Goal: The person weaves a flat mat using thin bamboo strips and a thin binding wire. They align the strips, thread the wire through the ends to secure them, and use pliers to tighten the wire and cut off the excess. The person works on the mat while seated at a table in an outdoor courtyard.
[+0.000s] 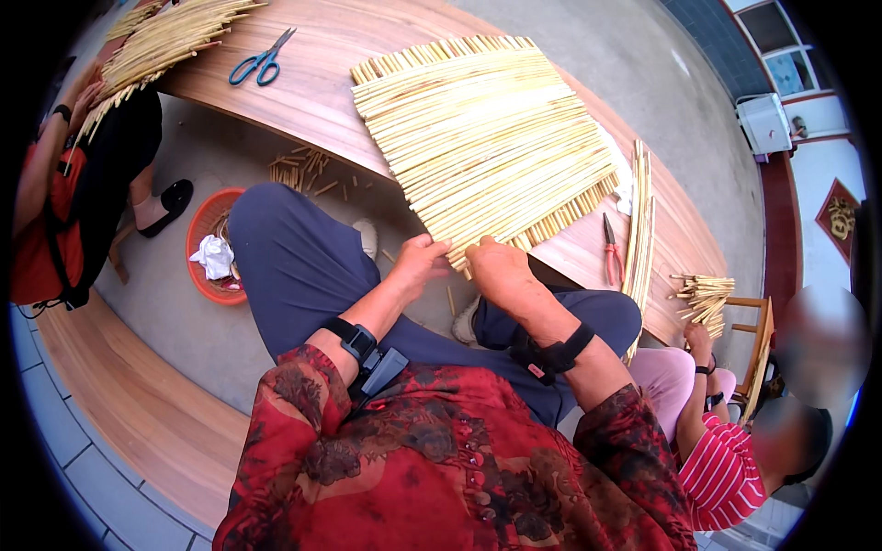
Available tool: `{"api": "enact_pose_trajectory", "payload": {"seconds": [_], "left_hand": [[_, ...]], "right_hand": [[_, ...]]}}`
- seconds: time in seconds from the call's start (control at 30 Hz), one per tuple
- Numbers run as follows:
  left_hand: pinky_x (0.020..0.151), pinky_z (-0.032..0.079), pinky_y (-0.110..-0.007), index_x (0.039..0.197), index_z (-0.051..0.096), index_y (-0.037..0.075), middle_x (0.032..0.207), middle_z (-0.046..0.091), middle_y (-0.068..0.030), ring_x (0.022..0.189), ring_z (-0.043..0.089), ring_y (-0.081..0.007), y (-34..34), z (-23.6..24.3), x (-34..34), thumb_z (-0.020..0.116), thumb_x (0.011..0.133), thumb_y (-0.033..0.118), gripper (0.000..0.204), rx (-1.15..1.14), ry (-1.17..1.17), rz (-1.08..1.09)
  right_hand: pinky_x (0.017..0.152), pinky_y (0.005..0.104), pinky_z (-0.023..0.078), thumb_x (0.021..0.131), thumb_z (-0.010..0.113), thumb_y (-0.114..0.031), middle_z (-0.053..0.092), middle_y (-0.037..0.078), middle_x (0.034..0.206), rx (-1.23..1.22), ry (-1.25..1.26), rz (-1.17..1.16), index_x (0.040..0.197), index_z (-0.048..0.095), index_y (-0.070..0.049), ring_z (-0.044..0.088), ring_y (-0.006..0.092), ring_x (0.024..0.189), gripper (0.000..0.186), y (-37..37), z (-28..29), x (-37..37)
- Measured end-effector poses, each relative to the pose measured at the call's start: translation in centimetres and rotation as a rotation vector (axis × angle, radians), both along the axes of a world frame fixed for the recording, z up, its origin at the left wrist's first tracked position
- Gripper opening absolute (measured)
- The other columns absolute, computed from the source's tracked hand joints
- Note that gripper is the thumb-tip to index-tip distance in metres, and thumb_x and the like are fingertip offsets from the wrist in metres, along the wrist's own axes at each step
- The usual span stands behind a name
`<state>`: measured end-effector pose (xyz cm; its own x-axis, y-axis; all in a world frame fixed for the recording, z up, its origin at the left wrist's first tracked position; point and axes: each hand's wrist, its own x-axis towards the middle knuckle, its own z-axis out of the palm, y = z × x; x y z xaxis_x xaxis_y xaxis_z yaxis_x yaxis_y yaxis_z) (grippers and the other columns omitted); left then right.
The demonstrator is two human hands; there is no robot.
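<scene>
The stick mat (482, 129) spread across upper centre, its lower corner at mid-frame.
The right hand (505, 274) pinched that corner; the left hand (418, 264) curled its fingers beside it, grip unclear. Light, even pressure probably served best, keeping rows straight. The corner overhung the table (322, 87); pliers (612, 250) lay rightward, with room left toward the scissors (272, 56).

Fisheye head cam looks dn @ hands (503, 274).

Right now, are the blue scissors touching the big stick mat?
Apart. The head view plainly shows bare tabletop between the blue scissors and the stick mat.
</scene>
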<state>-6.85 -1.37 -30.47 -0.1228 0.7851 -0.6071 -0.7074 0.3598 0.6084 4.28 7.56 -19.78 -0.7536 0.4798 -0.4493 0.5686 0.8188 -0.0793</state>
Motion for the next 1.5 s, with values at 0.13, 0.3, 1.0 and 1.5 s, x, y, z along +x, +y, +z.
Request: {"api": "enact_pose_trajectory", "payload": {"seconds": [0.13, 0.3, 1.0, 1.5], "left_hand": [[0.078, 0.050, -0.033, 0.104, 0.059, 0.005, 0.098, 0.066, -0.0082, 0.086, 0.063, -0.0185, 0.4, -0.5, -0.2, 0.062, 0.089, 0.024, 0.024, -0.009, 0.044, -0.002], [0.078, 0.050, -0.033, 0.107, 0.059, 0.004, 0.100, 0.066, -0.0085, 0.086, 0.063, -0.0183, 0.7, -0.3, -0.4, 0.063, 0.088, 0.024, 0.028, 0.001, 0.010, -0.010], [0.071, 0.050, -0.031, 0.101, 0.060, 0.004, 0.091, 0.065, -0.0074, 0.078, 0.062, -0.0165, 0.9, 5.4, -1.2, 0.068, 0.083, 0.021, 0.026, 0.038, 0.124, -0.074], [0.068, 0.049, -0.025, 0.103, 0.061, -0.001, 0.090, 0.066, -0.0095, 0.079, 0.062, -0.0145, -0.2, 20.8, -0.9, 0.064, 0.088, 0.030, 0.034, 0.302, 0.338, -0.183]], "right_hand": [[0.069, 0.0433, 0.051, 0.082, 0.059, -0.016, 0.062, 0.015, 0.088, 0.005, 0.067, 0.017, 0.090, 0.064, -0.008, 0.063, 0.0342, 0.081, 0.012, 0.7, 1.0, 0.8], [0.066, 0.0444, 0.050, 0.085, 0.061, -0.022, 0.060, 0.016, 0.087, 0.018, 0.366, -0.116, 0.095, 0.064, -0.009, 0.063, 0.0341, 0.076, 0.017, 1.6, 3.0, 2.3], [0.081, 0.0414, 0.046, 0.075, 0.068, -0.007, 0.057, 0.013, 0.102, 0.056, 0.648, -0.274, 0.107, 0.060, -0.008, 0.056, 0.0335, 0.097, 0.033, -1.1, 2.4, 9.2], [0.086, 0.0406, 0.045, 0.067, 0.065, 0.001, 0.059, 0.014, 0.106, 0.407, 1.089, 0.087, 0.115, 0.056, -0.006, 0.058, 0.0311, 0.099, 0.050, 1.6, 6.9, 7.5]]}}
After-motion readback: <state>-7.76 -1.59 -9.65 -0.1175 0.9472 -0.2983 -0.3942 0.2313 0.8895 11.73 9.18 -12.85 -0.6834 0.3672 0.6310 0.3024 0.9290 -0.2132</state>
